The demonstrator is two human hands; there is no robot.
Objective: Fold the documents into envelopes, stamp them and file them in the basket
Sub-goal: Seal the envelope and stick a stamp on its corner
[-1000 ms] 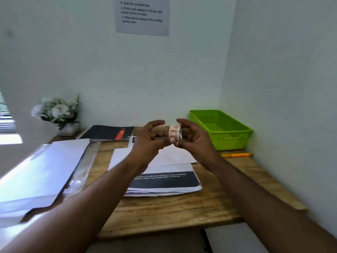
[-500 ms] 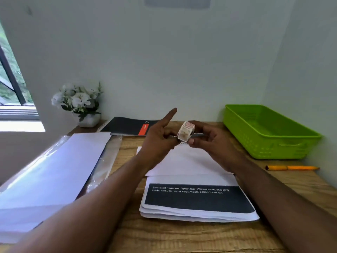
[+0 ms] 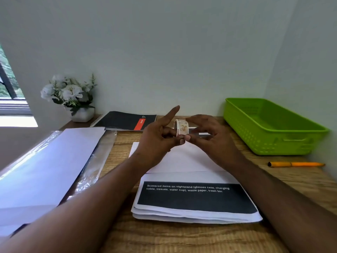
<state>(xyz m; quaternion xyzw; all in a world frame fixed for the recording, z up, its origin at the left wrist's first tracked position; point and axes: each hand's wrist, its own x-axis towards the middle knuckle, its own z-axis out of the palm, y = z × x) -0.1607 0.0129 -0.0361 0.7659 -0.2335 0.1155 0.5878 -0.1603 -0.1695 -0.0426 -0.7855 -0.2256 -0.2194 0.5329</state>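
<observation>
Just between both hands (image 3: 184,141), a pinched stamp (image 3: 182,127).

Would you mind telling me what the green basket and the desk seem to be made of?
The basket looks like moulded plastic: uniform bright green, slightly glossy, with a perforated lattice wall and a moulded handle slot. The desk appears to be wood or a wood-look laminate, matte, with brown grain streaks; which one cannot be told.

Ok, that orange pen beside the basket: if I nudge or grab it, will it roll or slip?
The orange pen looks round and slim, so a sideways nudge would probably roll it on the wooden desk. It lies flat and apart from the green basket, so nothing would stop it. Its smooth-looking barrel might slip; probably light and stiff.
</observation>
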